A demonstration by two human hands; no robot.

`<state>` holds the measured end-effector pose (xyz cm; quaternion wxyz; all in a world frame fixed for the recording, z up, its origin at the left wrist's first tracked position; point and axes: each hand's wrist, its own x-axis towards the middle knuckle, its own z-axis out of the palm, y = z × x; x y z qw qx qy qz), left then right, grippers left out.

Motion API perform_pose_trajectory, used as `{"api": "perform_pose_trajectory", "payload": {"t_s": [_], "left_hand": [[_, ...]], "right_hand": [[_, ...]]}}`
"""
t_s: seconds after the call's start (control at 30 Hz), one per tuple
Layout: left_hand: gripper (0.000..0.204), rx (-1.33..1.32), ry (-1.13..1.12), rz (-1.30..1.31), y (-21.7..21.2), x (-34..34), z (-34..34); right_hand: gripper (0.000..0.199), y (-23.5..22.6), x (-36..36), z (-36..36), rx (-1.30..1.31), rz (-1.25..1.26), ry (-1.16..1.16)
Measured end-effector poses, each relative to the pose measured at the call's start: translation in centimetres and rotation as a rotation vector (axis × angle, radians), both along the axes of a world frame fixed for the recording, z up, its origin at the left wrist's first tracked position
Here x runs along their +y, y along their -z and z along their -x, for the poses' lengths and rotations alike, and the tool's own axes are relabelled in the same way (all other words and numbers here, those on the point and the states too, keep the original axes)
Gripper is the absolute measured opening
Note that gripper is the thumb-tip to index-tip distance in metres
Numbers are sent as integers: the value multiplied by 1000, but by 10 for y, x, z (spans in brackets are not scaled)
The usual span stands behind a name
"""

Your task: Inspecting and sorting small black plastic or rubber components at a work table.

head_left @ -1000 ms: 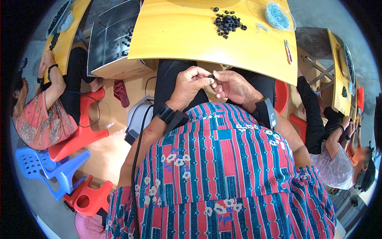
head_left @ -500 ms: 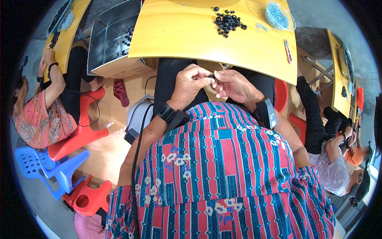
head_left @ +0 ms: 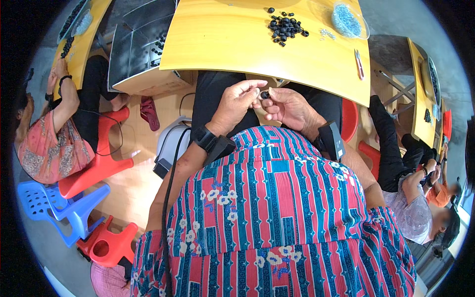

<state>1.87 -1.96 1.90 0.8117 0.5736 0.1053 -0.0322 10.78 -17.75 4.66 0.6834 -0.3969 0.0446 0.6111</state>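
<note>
My right hand (head_left: 294, 108) pinches a small round black part (head_left: 264, 94) between thumb and forefinger, over my lap just off the near table edge. Close beside it on the left, my left hand (head_left: 233, 105) has its thumb and forefinger drawn together at the part; whatever they hold is too small to make out. On the yellow table (head_left: 217, 39) lies a loose pile of black parts (head_left: 286, 27). A few tiny clear pieces (head_left: 327, 33) are scattered to its right, next to a clear bowl (head_left: 366, 33) of pale blue pieces.
A pair of small red-handled snips (head_left: 358, 65) lies near the table's right edge. Left of the table stands an open box (head_left: 143, 81) with black parts inside. A person (head_left: 54, 138) sits at the left table, others at the right; red stools (head_left: 115, 247) and a blue chair (head_left: 64, 208) stand behind left.
My fingertips have moved slightly apart, and the black part now shows in my right hand's pinch. My left forefinger has straightened a little. The things on the table have not been moved.
</note>
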Motion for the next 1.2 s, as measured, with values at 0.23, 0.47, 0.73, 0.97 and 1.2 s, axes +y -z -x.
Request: {"api": "perform_pose_trajectory", "payload": {"t_s": [0.23, 0.47, 0.73, 0.97, 1.2], "left_hand": [[42, 98, 69, 29, -10, -3, -1], [41, 111, 135, 126, -15, -2, 0], [40, 124, 101, 151, -9, -1, -1], [39, 104, 60, 156, 1, -3, -1], [39, 4, 71, 114, -16, -7, 0]], "right_hand": [[21, 0, 4, 3, -464, 105, -74], [20, -1, 7, 8, -677, 126, -91], [19, 5, 8, 9, -789, 119, -69], [18, 0, 11, 9, -797, 82, -52], [17, 3, 10, 13, -826, 38, -4]]}}
